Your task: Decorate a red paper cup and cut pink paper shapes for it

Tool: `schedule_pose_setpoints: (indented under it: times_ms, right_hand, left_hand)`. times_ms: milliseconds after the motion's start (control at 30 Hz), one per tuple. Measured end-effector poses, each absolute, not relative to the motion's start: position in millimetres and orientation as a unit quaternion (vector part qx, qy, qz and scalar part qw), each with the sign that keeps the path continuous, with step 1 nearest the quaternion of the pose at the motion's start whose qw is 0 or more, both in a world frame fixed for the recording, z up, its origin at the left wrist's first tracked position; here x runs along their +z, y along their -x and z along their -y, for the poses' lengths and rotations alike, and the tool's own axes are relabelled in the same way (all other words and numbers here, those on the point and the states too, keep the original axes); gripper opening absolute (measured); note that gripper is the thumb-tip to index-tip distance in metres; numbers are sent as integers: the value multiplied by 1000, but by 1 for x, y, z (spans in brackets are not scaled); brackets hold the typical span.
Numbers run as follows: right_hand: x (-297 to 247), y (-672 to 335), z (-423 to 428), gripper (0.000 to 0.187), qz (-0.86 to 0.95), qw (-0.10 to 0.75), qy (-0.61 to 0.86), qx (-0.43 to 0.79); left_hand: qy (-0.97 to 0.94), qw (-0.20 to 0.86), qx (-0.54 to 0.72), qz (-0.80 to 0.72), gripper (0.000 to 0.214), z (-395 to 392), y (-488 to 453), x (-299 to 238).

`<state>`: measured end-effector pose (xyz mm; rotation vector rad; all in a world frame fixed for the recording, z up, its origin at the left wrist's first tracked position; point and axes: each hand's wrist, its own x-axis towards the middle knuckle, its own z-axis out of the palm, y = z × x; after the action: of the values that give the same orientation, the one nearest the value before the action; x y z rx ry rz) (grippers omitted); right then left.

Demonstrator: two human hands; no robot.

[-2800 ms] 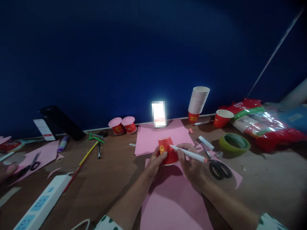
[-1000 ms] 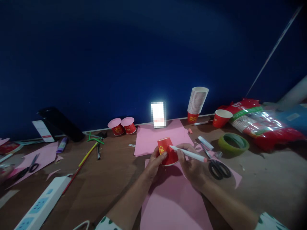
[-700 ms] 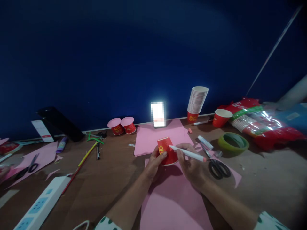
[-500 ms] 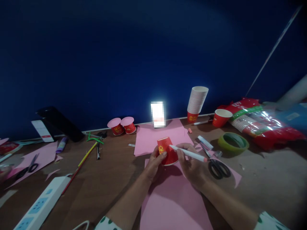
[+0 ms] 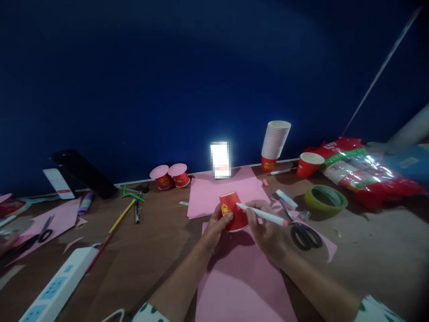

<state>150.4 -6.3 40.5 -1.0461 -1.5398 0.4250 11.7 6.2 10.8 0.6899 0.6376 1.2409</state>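
Note:
Between my hands is a red paper cup (image 5: pixel 238 218) with yellow lettering, turned upside down and slightly tilted. My left hand (image 5: pixel 216 230) grips it from the left, thumb across its front. In my right hand (image 5: pixel 268 230) is a white marker (image 5: pixel 264 213) with an orange-pink end, held like a pen. The marker's tip meets or nearly meets the cup's side. Below lies a pink paper sheet (image 5: pixel 244 281), and behind the cup a stack of pink paper (image 5: pixel 204 192). Black-handled scissors (image 5: pixel 305 236) lie just right of my right hand.
Beyond the paper stand a glowing phone (image 5: pixel 220 160), a leaning cup stack (image 5: pixel 276 141) and another red cup (image 5: pixel 309 166). Tape (image 5: pixel 325 201) and a plastic-wrapped package (image 5: pixel 362 174) lie right. Two cups with pink discs (image 5: pixel 177 170) and a power strip (image 5: pixel 60 286) are left.
Almost nothing differs. The marker has shifted very slightly left against the cup; both hands keep their hold.

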Motion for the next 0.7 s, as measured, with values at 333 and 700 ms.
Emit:
schedule_pose_setpoints:
  times_ms: [333,700]
  right_hand:
    - [44,-151,7,6,665,572,446,178]
    - [38,-152,9,3,680,553,439,199]
  left_hand:
    - [-309,712,563,-285,45,-6,-12,11]
    - [-307,710,563,-289,49,-7,-12,9]
